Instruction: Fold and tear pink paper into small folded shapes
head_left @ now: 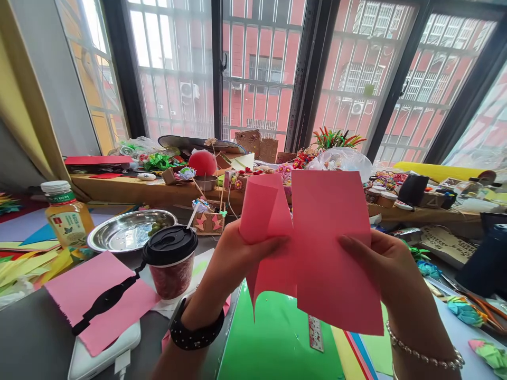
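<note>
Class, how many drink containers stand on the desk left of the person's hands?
2: a white-capped bottle beside the metal plate, and a black-lidded cup nearer the left hand. Others may be hidden behind things.

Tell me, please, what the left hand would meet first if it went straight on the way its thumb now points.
The left hand would probably first meet the pink sheet held in the right hand, just beyond its thumb tip, though depth is unclear.
</note>
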`<state>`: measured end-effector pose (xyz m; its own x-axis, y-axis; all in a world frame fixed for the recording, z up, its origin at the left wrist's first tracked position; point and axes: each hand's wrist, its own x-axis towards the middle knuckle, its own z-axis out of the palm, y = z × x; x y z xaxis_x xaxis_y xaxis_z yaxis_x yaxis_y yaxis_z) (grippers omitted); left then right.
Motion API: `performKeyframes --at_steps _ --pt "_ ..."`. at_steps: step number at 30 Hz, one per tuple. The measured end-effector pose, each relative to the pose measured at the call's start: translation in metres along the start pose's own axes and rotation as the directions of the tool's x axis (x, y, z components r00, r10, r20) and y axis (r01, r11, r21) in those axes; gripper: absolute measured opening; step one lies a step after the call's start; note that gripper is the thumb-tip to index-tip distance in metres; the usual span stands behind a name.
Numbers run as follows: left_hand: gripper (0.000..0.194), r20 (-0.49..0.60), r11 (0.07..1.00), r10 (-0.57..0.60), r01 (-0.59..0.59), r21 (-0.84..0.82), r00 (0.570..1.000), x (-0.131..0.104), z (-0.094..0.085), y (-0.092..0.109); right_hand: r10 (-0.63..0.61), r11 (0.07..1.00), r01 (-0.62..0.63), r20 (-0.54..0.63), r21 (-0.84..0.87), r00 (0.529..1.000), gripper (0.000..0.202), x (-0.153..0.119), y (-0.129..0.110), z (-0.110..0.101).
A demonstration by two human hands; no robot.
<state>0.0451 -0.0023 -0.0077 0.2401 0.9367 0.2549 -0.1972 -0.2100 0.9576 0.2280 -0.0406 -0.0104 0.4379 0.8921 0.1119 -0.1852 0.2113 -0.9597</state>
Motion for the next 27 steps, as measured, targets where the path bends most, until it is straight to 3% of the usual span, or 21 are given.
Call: performKeyframes --at_steps 4,12,17,22,27 --pt "0.02 -0.031 1.0 0.008 -0.009 -0.008 0.999 -0.001 0.0026 -0.0012 0.012 1.0 -0.013 -0.021 -0.021 1.0 0.01 0.0028 0.0016 -0.0035" --pt "0.021 -0.072 0.999 0.047 -0.047 0.002 0.996 -0.0034 0.0074 -0.002 0.068 0.998 -0.069 0.069 0.009 0.995 0.014 0.0092 0.0044 -0.0089" --pt "0.018 -0.057 1.0 0.01 -0.011 -0.024 0.998 -0.0027 0.0062 -0.0011 0.064 0.998 -0.064 0.038 0.002 0.997 0.014 0.0081 0.0038 -0.0066" --pt "0.022 -0.078 0.997 -0.007 0.002 -0.073 0.997 -0.0008 0.0039 -0.0001 0.061 0.998 -0.057 0.096 -0.036 0.994 0.017 0.0089 0.003 -0.0078" --pt "0.02 -0.139 0.999 0.016 -0.023 -0.049 0.99 -0.0018 0.0051 0.0005 0.045 0.999 -0.045 0.053 0.008 0.998 0.014 0.008 0.0024 -0.0063"
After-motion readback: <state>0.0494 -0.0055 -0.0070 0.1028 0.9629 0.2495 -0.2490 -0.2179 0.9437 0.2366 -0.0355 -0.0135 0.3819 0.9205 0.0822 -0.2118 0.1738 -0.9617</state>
